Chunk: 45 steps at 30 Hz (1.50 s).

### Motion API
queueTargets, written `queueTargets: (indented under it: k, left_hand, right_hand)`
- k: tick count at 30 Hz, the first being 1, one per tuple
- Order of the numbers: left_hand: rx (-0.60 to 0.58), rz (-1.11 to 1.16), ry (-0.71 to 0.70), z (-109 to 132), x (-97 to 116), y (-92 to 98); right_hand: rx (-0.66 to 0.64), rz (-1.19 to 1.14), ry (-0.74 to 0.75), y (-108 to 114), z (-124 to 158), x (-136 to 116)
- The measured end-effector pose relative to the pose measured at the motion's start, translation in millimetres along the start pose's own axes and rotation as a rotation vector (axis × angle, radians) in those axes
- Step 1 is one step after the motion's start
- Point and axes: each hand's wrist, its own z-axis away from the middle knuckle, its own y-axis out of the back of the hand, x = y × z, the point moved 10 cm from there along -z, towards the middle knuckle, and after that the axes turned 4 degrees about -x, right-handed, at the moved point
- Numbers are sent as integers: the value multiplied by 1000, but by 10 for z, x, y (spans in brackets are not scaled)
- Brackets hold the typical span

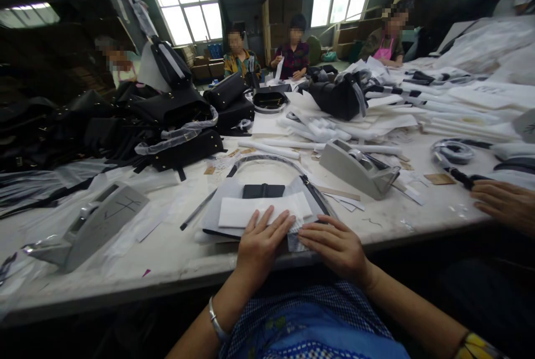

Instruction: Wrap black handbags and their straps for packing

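Observation:
My left hand (261, 242) lies flat, fingers stretched, on a white sheet of wrapping paper (251, 211) at the table's near edge. My right hand (334, 245) rests beside it, fingers extended, pressing the paper's lower right corner. Under the paper lies a flat grey-wrapped bag piece (221, 208) with a small black part (263, 190) showing above it and a curved dark strap (271, 161) arching behind. Neither hand grips anything.
A grey tape dispenser (359, 166) stands right of the work, another (90, 225) at left. Black handbags (175, 119) pile up at left; white paper rolls and sheets (376, 119) cover the right. Another person's hand (507, 203) rests at right. Several people sit at the far end.

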Motion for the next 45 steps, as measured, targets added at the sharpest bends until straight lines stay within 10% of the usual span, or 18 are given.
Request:
queueTargets:
  k: [9,34,45]
  left_hand:
    - [-195,227,105,-109,-5,113]
    - [174,19,56,-12,94,90]
    - [209,-23,53,-9,116,75]
  right_hand:
    - [78,-45,63,-13,34,58]
    - [-104,31,-15,-156,463,-189]
    - [62,-140,-130,-176,155,-313]
